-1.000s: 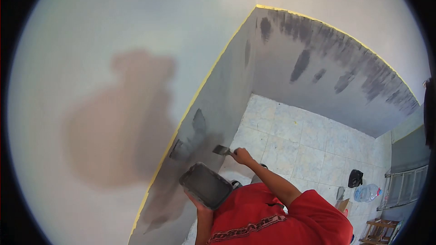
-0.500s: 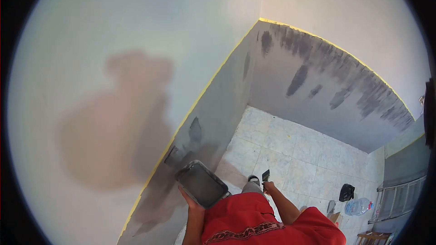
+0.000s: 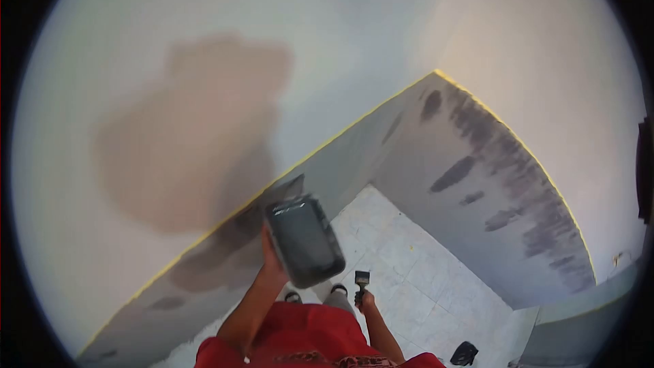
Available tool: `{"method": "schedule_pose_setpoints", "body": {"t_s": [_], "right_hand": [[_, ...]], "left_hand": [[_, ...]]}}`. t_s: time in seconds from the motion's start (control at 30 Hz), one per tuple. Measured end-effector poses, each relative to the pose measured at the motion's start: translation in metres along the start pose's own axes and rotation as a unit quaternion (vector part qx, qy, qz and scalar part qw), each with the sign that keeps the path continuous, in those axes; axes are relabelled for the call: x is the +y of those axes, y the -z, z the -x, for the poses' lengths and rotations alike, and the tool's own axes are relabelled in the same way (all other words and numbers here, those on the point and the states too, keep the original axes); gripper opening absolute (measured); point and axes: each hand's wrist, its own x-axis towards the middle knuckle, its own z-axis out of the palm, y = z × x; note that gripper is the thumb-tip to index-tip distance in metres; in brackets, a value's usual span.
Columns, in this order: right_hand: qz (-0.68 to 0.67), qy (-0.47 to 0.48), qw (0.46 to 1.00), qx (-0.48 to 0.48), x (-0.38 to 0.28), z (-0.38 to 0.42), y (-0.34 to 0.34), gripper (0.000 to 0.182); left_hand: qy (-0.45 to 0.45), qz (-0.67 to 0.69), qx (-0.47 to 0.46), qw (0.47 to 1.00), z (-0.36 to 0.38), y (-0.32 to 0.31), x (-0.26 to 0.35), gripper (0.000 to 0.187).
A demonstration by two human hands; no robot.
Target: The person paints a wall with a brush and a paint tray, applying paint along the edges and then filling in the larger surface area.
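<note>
My left hand [image 3: 272,259] is closed on the side of a dark paint tray [image 3: 304,240], a rectangular one with rounded corners and grey paint inside. Lower and to the right, my right hand [image 3: 365,299] grips the handle of a flat paintbrush [image 3: 362,278], its dark bristles pointing up and away from me. The brush is apart from the tray, above the floor. Close behind the tray stands the grey lower wall [image 3: 327,157], which carries darker wet-looking patches.
Yellow masking tape [image 3: 361,114] runs along the top of the grey band on both walls. Dark brush strokes [image 3: 490,136] mark the right-hand wall. Pale tiles cover the floor [image 3: 415,266]. A black bag-like object [image 3: 464,353] lies at the lower right.
My view has turned, so the wall corner sits further right and lower. The tray is raised and further from my body. The brush now points more straight ahead, still in my right hand.
</note>
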Motion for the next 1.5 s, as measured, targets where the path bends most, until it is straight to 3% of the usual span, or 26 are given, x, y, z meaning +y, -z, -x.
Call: {"method": "schedule_pose_setpoints", "body": {"t_s": [0.1,0.2,0.37,0.6,0.7,0.87,1.07,1.3,1.37,1.5], "right_hand": [[-0.029,0.005,0.999,-0.017,-0.005,0.0,-0.006,0.04],[0.054,0.038,0.997,0.038,-0.015,0.016,-0.01,0.035],[0.136,0.02,0.99,-0.012,-0.044,0.014,-0.005,0.026],[0.189,-0.025,0.974,-0.122,-0.098,-0.021,0.021,0.052],[0.239,0.037,0.963,-0.122,-0.111,-0.052,0.025,0.056],[0.279,0.059,0.952,-0.115,-0.148,-0.06,0.01,0.048],[0.315,0.17,0.924,-0.133,-0.175,-0.047,-0.001,0.052],[0.294,0.238,0.911,-0.167,-0.216,0.008,-0.019,0.049],[0.266,0.268,0.903,-0.202,-0.248,0.072,-0.036,0.043],[0.269,0.384,0.835,-0.288,-0.297,0.164,-0.06,0.029]], "left_hand": [[0.011,0.048,-0.062,0.997,-0.001,-0.027,0.002,0.088],[0.008,0.085,-0.096,0.992,-0.005,-0.022,-0.008,0.087],[-0.033,0.079,-0.016,0.996,-0.014,-0.029,-0.024,0.086],[-0.12,0.036,0.082,0.989,-0.037,-0.036,-0.046,0.076],[-0.179,0.007,0.125,0.976,-0.04,-0.036,-0.055,0.072],[-0.261,-0.034,0.178,0.948,-0.026,-0.036,-0.068,0.066],[-0.301,-0.061,0.195,0.931,-0.026,-0.038,-0.084,0.059],[-0.324,-0.072,0.193,0.924,-0.031,-0.048,-0.091,0.052],[-0.334,-0.07,0.194,0.92,-0.032,-0.048,-0.092,0.05],[-0.355,-0.061,0.203,0.91,-0.029,-0.022,-0.089,0.052]]}}
